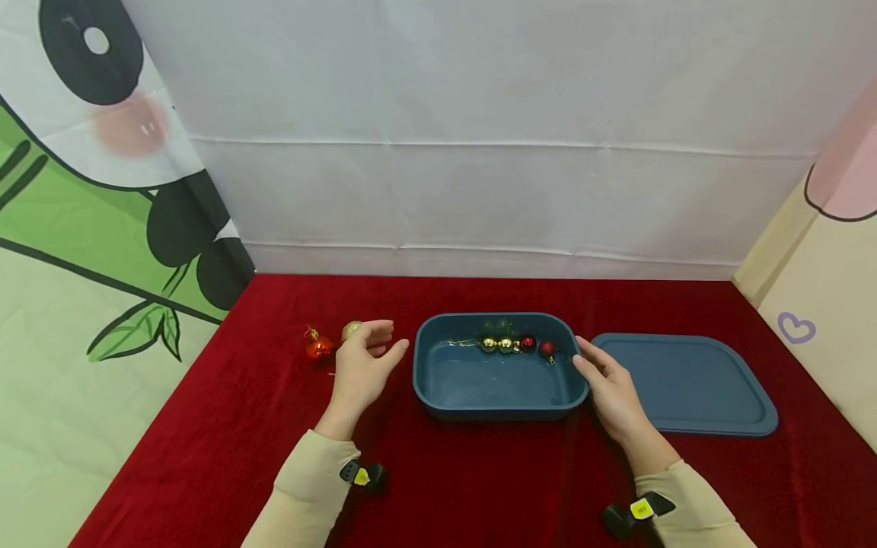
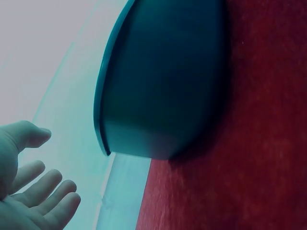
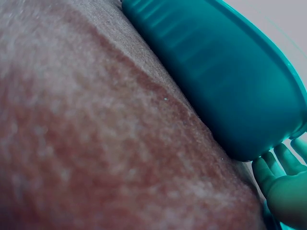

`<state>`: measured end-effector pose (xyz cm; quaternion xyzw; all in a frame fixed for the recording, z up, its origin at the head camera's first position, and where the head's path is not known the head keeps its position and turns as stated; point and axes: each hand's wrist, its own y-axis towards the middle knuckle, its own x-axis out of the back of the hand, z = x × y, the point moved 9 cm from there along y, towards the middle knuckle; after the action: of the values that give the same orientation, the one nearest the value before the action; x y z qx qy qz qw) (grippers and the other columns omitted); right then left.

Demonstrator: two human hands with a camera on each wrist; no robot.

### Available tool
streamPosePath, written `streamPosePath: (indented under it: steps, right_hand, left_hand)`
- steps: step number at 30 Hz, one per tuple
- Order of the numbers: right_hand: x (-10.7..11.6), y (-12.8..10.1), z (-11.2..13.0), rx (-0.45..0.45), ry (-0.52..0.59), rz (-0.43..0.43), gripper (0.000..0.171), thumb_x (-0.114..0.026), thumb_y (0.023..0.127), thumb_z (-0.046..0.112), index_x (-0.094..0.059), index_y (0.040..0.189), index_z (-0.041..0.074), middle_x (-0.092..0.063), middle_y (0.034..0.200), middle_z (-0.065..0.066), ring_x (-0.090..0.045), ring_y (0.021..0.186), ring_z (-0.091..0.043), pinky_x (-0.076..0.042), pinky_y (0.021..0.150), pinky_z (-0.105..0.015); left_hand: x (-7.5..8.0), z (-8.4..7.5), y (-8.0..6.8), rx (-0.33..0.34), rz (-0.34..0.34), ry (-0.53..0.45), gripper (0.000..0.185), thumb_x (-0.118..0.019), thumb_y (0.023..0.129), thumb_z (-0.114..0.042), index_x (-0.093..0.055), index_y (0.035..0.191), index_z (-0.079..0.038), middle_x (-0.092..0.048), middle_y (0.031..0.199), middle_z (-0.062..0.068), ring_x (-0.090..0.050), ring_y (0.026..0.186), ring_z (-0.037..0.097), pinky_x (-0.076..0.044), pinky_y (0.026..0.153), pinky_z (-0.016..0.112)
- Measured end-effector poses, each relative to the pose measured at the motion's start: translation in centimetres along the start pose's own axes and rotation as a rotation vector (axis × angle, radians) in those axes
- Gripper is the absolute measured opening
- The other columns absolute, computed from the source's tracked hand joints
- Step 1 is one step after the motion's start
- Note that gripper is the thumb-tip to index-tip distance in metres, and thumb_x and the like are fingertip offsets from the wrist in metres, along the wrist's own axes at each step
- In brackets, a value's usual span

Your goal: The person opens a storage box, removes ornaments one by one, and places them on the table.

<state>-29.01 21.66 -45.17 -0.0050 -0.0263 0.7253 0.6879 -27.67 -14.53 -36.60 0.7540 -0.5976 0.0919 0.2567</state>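
Note:
A blue rectangular tub sits mid-table on the red cloth; along its far side lie two gold baubles and two red baubles. My left hand hovers open just left of the tub, fingers relaxed, holding nothing. Beside its fingertips lie a red bauble and a gold bauble. My right hand is open, its straight fingers touching the tub's right rim. The left wrist view shows the tub's outer wall and my open left hand. In the right wrist view, my fingertips meet the tub.
The tub's flat blue lid lies on the cloth right of my right hand. A white sheet hangs behind the table; printed panels stand at the left and right sides. Bare red cloth stretches in front of the tub.

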Motion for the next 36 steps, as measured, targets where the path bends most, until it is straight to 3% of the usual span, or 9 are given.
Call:
streamPosePath:
  steps: [9,21,36]
  right_hand:
    - [0.0,0.1,0.0,-0.002,0.001,0.004,0.064,-0.052,0.096,0.037,-0.029,0.149,0.008,-0.032,0.149,-0.013,-0.051,0.112,0.002,-0.046,0.087,-0.010]
    - [0.0,-0.1,-0.1,-0.001,-0.021,0.005,0.064,-0.051,0.096,0.038,-0.029,0.149,0.008,-0.032,0.150,-0.013,-0.049,0.112,0.003,-0.044,0.088,-0.010]
    - [0.1,-0.2,0.1,0.007,-0.051,-0.006,0.062,-0.050,0.097,0.038,-0.030,0.148,0.009,-0.034,0.147,-0.013,-0.050,0.108,0.005,-0.044,0.086,-0.009]
  left_hand:
    - [-2.1,-1.4,0.2,-0.049,0.075,-0.041,0.037,-0.072,0.084,-0.020,-0.060,0.117,-0.006,-0.065,0.114,0.013,-0.062,0.104,0.024,-0.052,0.089,0.040]
    - [-4.4,-2.6,0.2,-0.102,0.140,-0.009,0.041,-0.073,0.083,-0.018,-0.060,0.119,-0.005,-0.065,0.114,0.012,-0.062,0.103,0.027,-0.053,0.087,0.041]
    - [-8.1,-3.7,0.7,-0.092,0.300,0.003,0.045,-0.069,0.086,-0.021,-0.055,0.126,-0.006,-0.059,0.122,0.014,-0.057,0.110,0.030,-0.049,0.093,0.045]
